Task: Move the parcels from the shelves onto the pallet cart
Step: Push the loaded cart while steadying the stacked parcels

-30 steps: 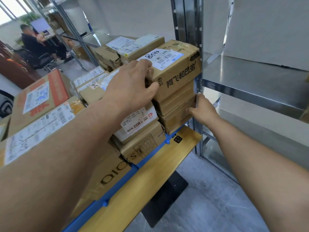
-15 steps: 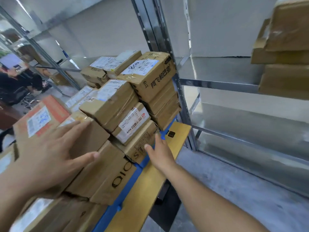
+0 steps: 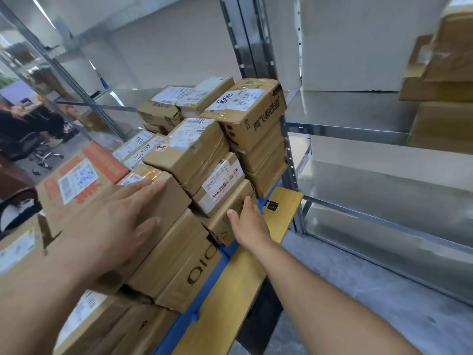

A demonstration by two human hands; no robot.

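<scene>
Both hands lie flat, grasping nothing: left hand [image 3: 115, 226] rests on a plain box [image 3: 174, 198], right hand [image 3: 249, 224] presses a lower box [image 3: 220, 226] at its side. Parcels [image 3: 194, 149] are piled on the cart [image 3: 230, 290]; more cartons [image 3: 440, 119] sit on the shelf [image 3: 345, 111], right.

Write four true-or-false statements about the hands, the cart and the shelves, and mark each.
1. The left hand lies flat on a brown box. True.
2. The right hand holds a box up in the air. False: it touches the side of a low box.
3. Parcels sit on the shelf at right. True.
4. The cart deck is bare metal. False: it is wood.
</scene>
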